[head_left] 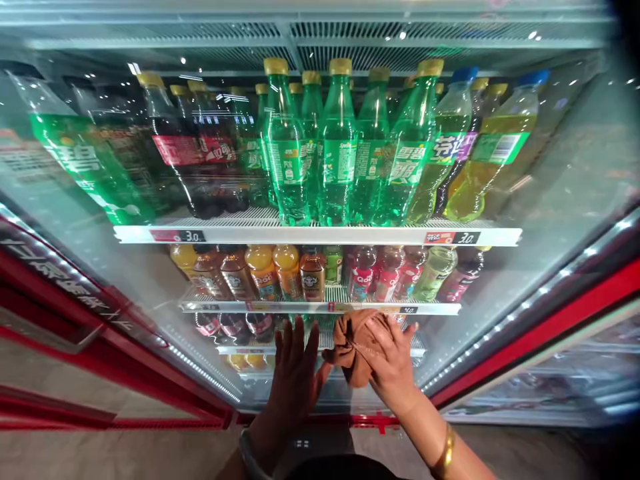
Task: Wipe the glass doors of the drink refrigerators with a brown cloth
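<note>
My left hand point(294, 377) lies flat on the glass door point(550, 200) of a drinks fridge, fingers stretched upward, holding nothing. Just to its right, my right hand point(395, 363) presses a bunched brown cloth point(356, 343) against the lower part of the same glass; a gold bangle shows on that wrist. Behind the glass, green soda bottles point(340, 153) with yellow caps fill the top shelf, with dark cola bottles point(190, 147) to their left and yellow-green tea bottles point(495, 153) to their right.
Lower shelves hold orange, brown and red drink bottles point(300, 270) behind white price rails point(320, 235). The fridge has a red frame point(550, 327) on both sides, with lit strips along the door edges. Another glass-fronted unit point(590, 380) stands at the right.
</note>
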The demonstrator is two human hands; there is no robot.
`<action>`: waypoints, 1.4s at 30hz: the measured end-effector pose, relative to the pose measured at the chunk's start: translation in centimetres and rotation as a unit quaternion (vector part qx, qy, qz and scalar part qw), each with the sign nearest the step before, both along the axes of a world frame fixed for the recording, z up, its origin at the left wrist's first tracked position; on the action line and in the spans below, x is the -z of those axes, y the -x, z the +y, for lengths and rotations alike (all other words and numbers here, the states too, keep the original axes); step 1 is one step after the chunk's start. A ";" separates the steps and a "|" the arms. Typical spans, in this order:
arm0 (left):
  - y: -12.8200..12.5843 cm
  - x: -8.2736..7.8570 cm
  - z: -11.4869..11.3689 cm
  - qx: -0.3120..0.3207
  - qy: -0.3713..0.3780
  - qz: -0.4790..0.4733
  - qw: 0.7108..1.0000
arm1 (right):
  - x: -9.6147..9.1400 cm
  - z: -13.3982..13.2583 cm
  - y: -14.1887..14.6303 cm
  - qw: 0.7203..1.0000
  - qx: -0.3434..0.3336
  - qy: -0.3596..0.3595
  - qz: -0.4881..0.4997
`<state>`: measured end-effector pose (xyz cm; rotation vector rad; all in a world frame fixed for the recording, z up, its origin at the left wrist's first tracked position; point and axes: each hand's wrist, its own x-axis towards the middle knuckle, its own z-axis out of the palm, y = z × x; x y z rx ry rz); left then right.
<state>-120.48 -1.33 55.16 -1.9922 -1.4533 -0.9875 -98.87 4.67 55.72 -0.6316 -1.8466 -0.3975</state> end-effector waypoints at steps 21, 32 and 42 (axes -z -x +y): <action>9.6 0.3 -0.3 0.021 -0.029 0.019 0.999 | 0.5 -2.3 11.9 0.999 0.013 -0.007 -0.044; 12.3 0.0 -1.4 -0.004 -0.023 -0.022 0.999 | -1.9 -2.2 15.8 1.000 0.011 -0.023 -0.014; 10.8 -0.4 -2.7 -0.046 -0.001 -0.043 0.998 | -2.1 -1.8 13.5 1.000 -0.026 0.003 -0.002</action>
